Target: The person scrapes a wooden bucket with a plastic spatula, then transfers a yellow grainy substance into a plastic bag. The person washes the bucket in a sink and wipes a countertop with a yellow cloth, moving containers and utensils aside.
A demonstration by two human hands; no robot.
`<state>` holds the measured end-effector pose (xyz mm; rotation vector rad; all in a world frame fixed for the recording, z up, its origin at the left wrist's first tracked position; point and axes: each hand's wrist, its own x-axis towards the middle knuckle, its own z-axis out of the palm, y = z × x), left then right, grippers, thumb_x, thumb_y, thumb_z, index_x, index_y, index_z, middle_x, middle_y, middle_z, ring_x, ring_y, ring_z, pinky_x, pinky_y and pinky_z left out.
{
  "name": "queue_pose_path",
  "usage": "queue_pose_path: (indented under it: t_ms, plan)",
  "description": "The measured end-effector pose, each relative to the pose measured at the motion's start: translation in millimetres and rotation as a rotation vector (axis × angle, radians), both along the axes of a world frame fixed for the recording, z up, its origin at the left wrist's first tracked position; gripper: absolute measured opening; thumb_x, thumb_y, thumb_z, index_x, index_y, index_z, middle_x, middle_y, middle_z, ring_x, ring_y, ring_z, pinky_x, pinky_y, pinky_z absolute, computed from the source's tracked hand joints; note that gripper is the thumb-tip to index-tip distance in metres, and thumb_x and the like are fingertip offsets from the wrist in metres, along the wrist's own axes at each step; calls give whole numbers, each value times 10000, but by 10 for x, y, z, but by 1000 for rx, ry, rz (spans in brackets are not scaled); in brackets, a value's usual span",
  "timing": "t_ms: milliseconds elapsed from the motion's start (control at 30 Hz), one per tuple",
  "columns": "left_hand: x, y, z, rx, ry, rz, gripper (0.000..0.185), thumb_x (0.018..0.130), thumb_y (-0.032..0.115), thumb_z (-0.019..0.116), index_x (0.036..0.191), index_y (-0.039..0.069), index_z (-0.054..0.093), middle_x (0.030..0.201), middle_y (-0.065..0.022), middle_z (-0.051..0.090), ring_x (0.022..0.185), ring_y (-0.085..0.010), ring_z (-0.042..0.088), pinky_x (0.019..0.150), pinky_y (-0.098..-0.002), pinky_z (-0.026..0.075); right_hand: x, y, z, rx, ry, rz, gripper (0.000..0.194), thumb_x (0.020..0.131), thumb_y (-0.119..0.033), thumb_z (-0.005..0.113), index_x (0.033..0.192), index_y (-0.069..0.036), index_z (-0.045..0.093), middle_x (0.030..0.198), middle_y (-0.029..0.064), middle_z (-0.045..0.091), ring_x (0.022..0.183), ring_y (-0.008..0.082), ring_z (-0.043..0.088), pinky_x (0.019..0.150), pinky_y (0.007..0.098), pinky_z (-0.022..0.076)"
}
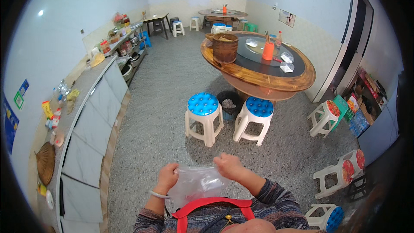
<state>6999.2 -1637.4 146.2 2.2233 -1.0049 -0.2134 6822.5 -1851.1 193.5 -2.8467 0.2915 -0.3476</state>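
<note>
A clear plastic bag (pixel 202 183) is stretched between my two hands, in front of my chest and the red apron neckband. My left hand (pixel 168 175), with a pale bangle at the wrist, is closed on the bag's upper left corner. On the other side my right hand (pixel 229 165) grips the upper right corner. The bag's top edge runs nearly straight from fist to fist. Its lower part passes behind the red band, so that end is hidden. Nothing can be made out inside the bag.
Two white stools with blue seats (pixel 203 104) flank a black waste bin (pixel 229 102) ahead. Beyond them a round wooden table (pixel 268 82) bears a wooden bucket (pixel 224 50) and an orange chopstick holder (pixel 268 51). A long counter (pixel 87 81) runs along the left; more stools (pixel 333 176) stand at right.
</note>
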Motion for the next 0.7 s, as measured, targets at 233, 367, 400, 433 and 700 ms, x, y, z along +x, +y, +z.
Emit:
queue_pose_path:
  t_ms: [233, 367, 400, 433, 700]
  plan:
    - [1093, -2236, 154, 146, 229, -473, 260, 752, 266, 634, 895, 49, 648, 853, -177, 641, 785, -326, 621, 687, -397, 487, 104, -2070, -262, 431, 388, -526, 185, 789, -232, 607, 826, -53, 636, 764, 158, 642, 618, 258, 621, 501, 373, 499]
    - [1423, -3804, 167, 32, 245, -772, 299, 755, 296, 646, 880, 25, 633, 840, -195, 632, 753, -317, 611, 679, -403, 479, -177, -3026, -252, 1280, 29, -788, 247, 831, -256, 598, 854, -12, 630, 747, 95, 646, 541, 156, 592, 423, 269, 459]
    - [1481, -4233, 159, 76, 189, -813, 276, 773, 296, 634, 850, 31, 632, 823, -179, 633, 752, -300, 616, 674, -392, 485, -188, -3269, -269, 1403, -140, -820, 248, 839, -250, 592, 856, -4, 628, 743, 77, 641, 527, 137, 582, 409, 246, 448]
    - [1537, -4683, 167, 158, 100, -838, 261, 791, 295, 622, 820, 36, 632, 806, -163, 634, 751, -283, 622, 669, -382, 491, -137, -3554, -282, 1418, -275, -818, 239, 838, -239, 593, 874, -6, 626, 744, 76, 642, 529, 139, 583, 416, 248, 452]
    - [2282, -7497, 1711, -336, 477, -514, 197, 825, 216, 622, 784, 24, 600, 601, -26, 539, 510, -99, 481, 441, -254, 397, 1050, -6255, 1168, 1007, -712, -763, 275, 808, -127, 573, 1062, -23, 597, 932, 39, 634, 809, 126, 603, 636, 269, 493]
